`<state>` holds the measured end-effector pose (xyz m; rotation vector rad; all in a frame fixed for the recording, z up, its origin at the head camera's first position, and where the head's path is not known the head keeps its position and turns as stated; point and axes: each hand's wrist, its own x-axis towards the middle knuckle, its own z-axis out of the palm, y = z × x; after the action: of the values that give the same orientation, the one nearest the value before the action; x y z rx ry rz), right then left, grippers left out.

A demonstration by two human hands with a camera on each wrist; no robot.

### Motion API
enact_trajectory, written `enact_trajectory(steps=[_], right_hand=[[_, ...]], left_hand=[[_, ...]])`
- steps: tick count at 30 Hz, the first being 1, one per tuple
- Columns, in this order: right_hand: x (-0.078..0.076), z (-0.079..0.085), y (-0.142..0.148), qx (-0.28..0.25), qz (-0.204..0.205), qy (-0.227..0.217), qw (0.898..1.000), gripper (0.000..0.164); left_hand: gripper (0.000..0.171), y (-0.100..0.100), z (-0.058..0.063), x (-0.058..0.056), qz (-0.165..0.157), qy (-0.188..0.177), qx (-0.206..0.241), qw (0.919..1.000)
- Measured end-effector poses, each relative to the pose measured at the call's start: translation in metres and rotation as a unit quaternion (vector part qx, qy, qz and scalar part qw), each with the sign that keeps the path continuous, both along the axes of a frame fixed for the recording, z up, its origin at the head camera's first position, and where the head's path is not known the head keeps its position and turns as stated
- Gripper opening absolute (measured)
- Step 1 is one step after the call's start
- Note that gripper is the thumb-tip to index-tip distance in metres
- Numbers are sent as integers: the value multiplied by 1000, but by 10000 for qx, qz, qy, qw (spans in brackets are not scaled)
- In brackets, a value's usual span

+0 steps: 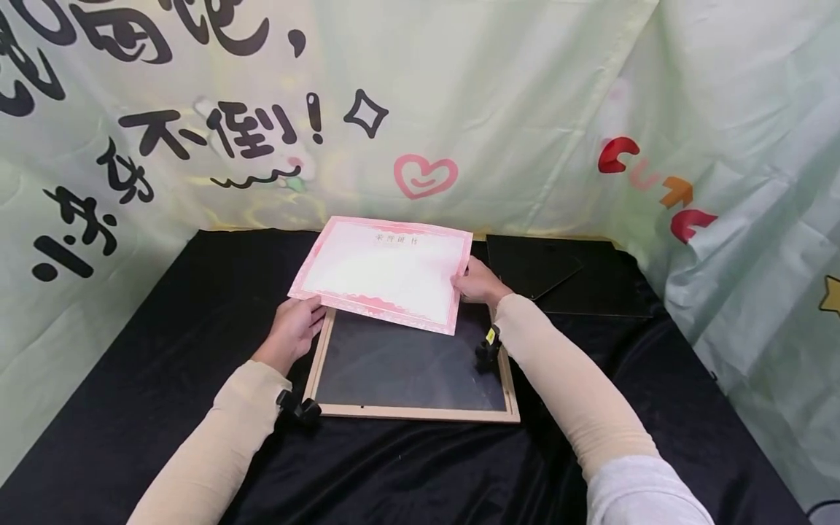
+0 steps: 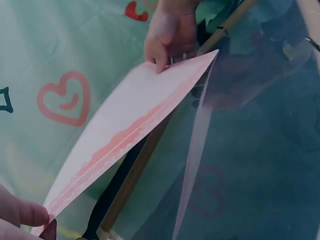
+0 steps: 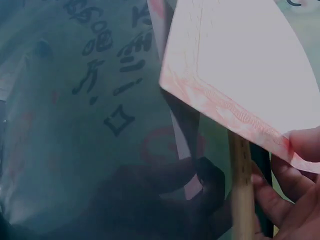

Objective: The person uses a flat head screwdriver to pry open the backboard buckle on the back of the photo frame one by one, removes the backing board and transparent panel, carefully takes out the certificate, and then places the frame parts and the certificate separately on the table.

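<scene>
A certificate sheet (image 1: 383,277) with a pink patterned border and a white middle is held tilted above the far part of a wooden picture frame (image 1: 420,413). My left hand (image 1: 295,328) pinches its near left corner between thumb and fingers, as the left wrist view also shows. My right hand (image 1: 481,282) pinches the right edge, with the thumb (image 3: 307,145) on top and fingers below, close to the frame's side bar. The frame lies flat and holds a glossy clear pane (image 1: 407,372), which mirrors the sheet. The sheet hides the frame's far end.
A black backing board (image 1: 610,288) with a flap-like stand lies at the back right. Black cloth (image 1: 394,474) covers the table. A pale green printed curtain (image 1: 512,109) hangs behind and at the sides. Small black cameras (image 1: 305,412) sit on the wrists.
</scene>
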<state>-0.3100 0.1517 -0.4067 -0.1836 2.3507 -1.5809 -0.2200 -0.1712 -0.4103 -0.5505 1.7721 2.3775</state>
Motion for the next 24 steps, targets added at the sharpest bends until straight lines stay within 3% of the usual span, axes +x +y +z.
enact_trajectory(steps=[4, 8, 11, 13, 16, 20, 24], right_hand=[[8, 0, 4, -295, 312, -582, 9974, 48], [18, 7, 12, 403, 638, -1127, 9908, 37], [17, 12, 18, 793, 612, -1445, 9844, 26], [12, 16, 20, 750, 370, -1631, 9831, 21], [2, 21, 20, 629, 78, -1683, 9837, 20], [-10, 26, 18, 671, 33, -1588, 9850, 20], [-18, 27, 18, 693, -230, -1374, 9878, 19]], left_hand=[[52, 2, 1, 16, 58, -17, 74, 10000], [52, 2, 0, 39, 39, -95, -25, 9999], [46, -3, 1, 44, 62, -170, -421, 9989], [36, -6, 2, 38, 209, -176, -587, 9979], [20, -11, 3, 18, 435, -106, -575, 9973], [18, -18, 0, -10, 258, -136, -263, 9992], [33, -24, -6, -31, -14, -310, -824, 9961]])
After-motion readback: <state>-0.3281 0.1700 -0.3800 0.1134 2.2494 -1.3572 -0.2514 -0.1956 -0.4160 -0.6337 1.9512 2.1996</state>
